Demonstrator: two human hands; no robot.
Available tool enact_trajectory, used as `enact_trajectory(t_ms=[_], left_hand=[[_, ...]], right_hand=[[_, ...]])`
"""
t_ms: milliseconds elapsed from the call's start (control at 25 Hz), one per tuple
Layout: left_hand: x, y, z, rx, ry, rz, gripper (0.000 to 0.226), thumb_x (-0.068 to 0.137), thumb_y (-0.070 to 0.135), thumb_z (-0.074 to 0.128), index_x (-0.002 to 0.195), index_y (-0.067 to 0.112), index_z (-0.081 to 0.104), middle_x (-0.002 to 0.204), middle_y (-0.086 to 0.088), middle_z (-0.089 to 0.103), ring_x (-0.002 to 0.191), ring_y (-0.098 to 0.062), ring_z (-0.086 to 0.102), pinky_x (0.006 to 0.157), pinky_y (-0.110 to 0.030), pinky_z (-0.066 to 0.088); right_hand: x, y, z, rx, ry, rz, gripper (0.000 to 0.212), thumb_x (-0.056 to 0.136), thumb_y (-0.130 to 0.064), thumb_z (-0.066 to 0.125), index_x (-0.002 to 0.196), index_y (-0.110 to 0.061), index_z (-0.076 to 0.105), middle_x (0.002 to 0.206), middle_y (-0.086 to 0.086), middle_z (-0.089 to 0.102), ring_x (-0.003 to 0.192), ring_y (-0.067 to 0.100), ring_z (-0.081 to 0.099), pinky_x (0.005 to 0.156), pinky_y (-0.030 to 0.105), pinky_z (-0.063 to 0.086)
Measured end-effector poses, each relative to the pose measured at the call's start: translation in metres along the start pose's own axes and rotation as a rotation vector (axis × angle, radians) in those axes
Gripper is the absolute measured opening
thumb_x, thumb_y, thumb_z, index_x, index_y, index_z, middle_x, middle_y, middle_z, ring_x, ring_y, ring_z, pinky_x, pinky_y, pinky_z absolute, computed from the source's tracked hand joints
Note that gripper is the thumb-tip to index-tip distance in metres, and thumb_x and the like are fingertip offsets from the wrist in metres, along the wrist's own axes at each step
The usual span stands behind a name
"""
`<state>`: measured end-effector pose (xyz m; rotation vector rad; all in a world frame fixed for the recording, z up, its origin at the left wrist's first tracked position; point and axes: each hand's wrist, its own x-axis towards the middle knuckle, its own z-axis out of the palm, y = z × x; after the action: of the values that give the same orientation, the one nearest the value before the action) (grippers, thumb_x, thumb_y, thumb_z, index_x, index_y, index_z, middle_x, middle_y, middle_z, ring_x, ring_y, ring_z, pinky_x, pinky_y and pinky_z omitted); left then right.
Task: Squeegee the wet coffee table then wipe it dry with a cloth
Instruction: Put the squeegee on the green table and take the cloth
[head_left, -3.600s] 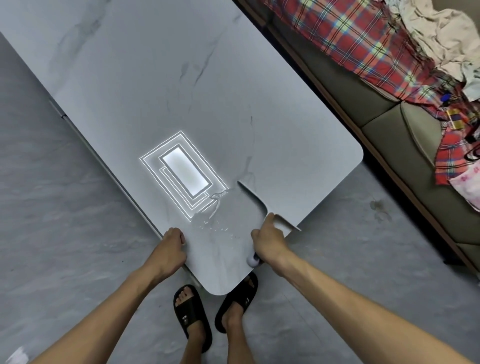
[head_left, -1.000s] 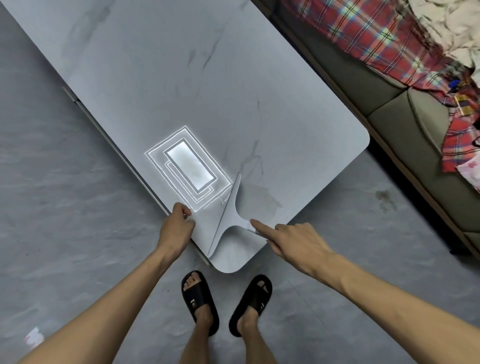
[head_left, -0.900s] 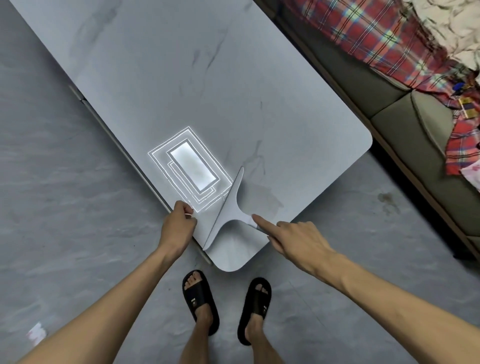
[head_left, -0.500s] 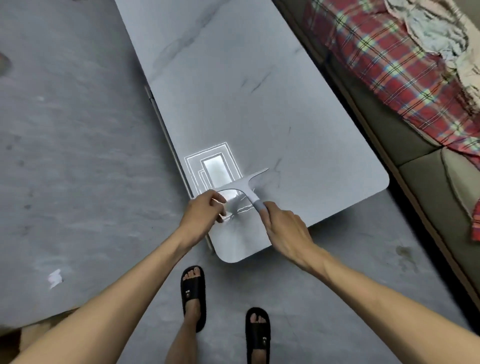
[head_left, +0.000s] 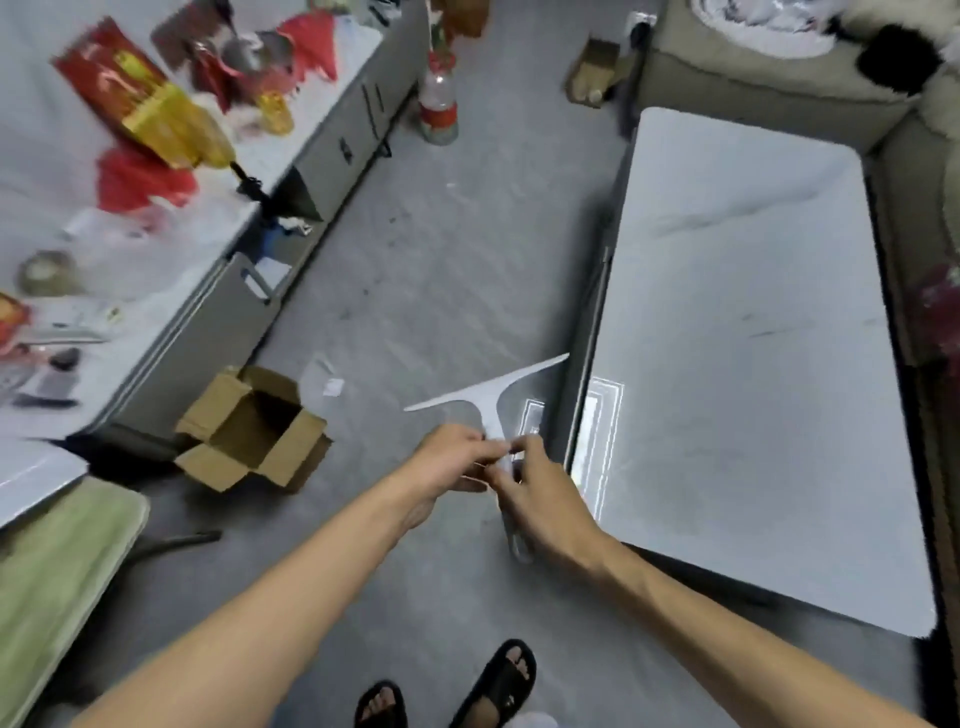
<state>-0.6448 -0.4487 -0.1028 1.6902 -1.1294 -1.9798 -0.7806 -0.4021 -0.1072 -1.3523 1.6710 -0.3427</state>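
A grey concrete floor (head_left: 441, 270) is filling the middle of a cluttered living room, and a long, pale grey marble-patterned coffee table (head_left: 743, 364) is standing to the right of it. Left of the table's near end, a person is holding a white T-shaped plastic squeegee (head_left: 493, 397) out over the floor, clear of the tabletop. The right hand (head_left: 545, 499) is wrapping closed around the handle, while the left hand (head_left: 452, 457) is pinching its fingers together on the neck just under the blade. Judging by this, the person is probably passing the tool across or readying to put it down, with the squeegee pass finished. No drying cloth is showing near the table. Further left of the table, an open brown cardboard box (head_left: 254, 431) is sitting on the floor. Beyond the box, a long white cabinet (head_left: 322, 150) is carrying red and yellow packets. A clear plastic bottle with a red label (head_left: 438, 106) is standing on the floor near the table's far end.
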Motion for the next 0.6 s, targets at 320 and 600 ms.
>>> enact_trajectory(t_ms=[320, 600], left_hand=[[-0.198, -0.134, -0.206, -0.054, 0.331, 0.009, 0.004, 0.089, 0.011, 0.062, 0.087, 0.008, 0.061, 0.069, -0.003, 0.054, 0.065, -0.012, 0.054, 0.056, -0.018, 0.045], [-0.358, -0.301, -0.337, 0.036, 0.418, 0.002, 0.02, 0.089, 0.01, 0.065, 0.1, -0.006, 0.062, 0.079, -0.012, 0.05, 0.075, -0.018, 0.044, 0.059, -0.024, 0.033]], right_hand=[[-0.052, -0.173, 0.186, 0.019, -0.462, -0.058, 0.029, 0.098, -0.038, 0.05, 0.106, -0.013, 0.062, 0.092, 0.008, 0.064, 0.057, 0.019, 0.061, 0.051, 0.027, 0.045], [-0.147, -0.263, 0.415, 0.389, -0.599, 0.208, 0.015, 0.097, -0.018, 0.056, 0.095, -0.003, 0.058, 0.075, 0.008, 0.056, 0.056, 0.016, 0.054, 0.05, 0.023, 0.04]])
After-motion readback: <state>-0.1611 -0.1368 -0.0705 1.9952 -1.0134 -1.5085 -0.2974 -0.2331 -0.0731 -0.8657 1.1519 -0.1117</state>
